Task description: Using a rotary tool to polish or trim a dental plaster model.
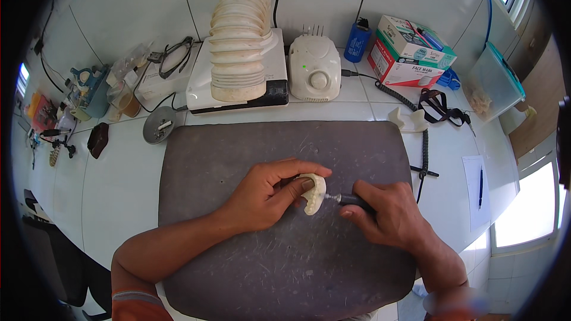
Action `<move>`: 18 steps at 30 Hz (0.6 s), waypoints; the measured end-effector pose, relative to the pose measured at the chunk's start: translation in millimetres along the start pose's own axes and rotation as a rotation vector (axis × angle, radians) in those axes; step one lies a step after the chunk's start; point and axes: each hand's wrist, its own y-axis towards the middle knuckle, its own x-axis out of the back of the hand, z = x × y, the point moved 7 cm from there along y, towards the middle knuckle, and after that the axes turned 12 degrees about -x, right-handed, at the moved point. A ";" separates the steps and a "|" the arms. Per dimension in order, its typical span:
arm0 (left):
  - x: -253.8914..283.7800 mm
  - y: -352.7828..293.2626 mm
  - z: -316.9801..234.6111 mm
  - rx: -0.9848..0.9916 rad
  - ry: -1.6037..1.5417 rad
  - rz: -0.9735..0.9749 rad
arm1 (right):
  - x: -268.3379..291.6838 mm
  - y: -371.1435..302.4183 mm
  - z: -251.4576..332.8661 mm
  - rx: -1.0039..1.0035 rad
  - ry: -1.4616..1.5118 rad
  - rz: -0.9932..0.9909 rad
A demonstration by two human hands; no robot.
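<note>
Pinching the dental arch (316, 195) from nine o'clock is the left hand (269, 191); at three, the right hand (389, 212) clasps a handpiece (355, 201). Probably light, stiff, brittle, the arch wants gentle mid-curve hold.

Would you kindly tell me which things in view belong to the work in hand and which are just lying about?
In use:
- cream dental piece, in the left hand
- rotary tool, in the right hand
- dark mat, beneath both
- probably the white control box, its green light on

Apparently just lying about:
- pen
- blue canister
- dark red pouch
</note>
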 end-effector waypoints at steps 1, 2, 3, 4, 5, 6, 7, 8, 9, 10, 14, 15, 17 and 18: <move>-0.1 0.0 1.2 0.013 -0.007 0.000 | -0.4 -0.4 0.3 0.006 -0.007 0.022; 0.0 -0.1 -0.4 -0.007 0.001 0.003 | -1.7 -0.3 0.6 0.010 -0.027 0.047; 0.0 -0.7 -0.6 -0.002 0.002 0.003 | -0.3 0.0 0.6 0.008 -0.003 0.029; -0.1 -0.8 -0.7 -0.001 -0.012 0.001 | 0.4 0.6 0.3 0.002 0.009 0.015; -0.1 -0.9 0.1 0.013 0.009 0.012 | 0.7 1.1 -0.8 -0.011 0.011 0.005; 0.6 -1.1 0.3 0.024 0.017 0.020 | 1.0 0.7 -0.3 -0.002 0.016 0.004; 0.9 -1.2 0.7 0.035 0.027 0.029 | 0.7 0.5 -0.4 0.000 0.013 0.007; 0.7 -1.0 -0.1 0.022 0.020 0.023 | -0.1 0.5 -0.6 -0.001 -0.002 0.011; 0.0 -0.8 -0.9 0.010 0.013 0.018 | 0.2 0.4 -0.5 -0.002 0.017 0.006; -0.4 -0.6 -1.2 0.000 -0.005 0.010 | 0.2 0.6 -0.8 -0.005 0.023 0.001; -0.7 0.6 -3.3 -0.026 0.050 0.041 | 0.7 1.2 -1.1 -0.020 0.019 -0.002; -0.1 -0.5 -2.0 0.007 0.032 0.043 | 0.6 0.9 0.2 -0.004 0.023 0.004; 0.2 -0.9 -1.2 0.024 0.027 0.045 | -0.4 0.4 0.6 0.007 -0.002 0.029; 0.2 -0.2 -1.6 0.009 0.039 0.044 | 0.3 0.5 0.4 0.010 0.012 0.024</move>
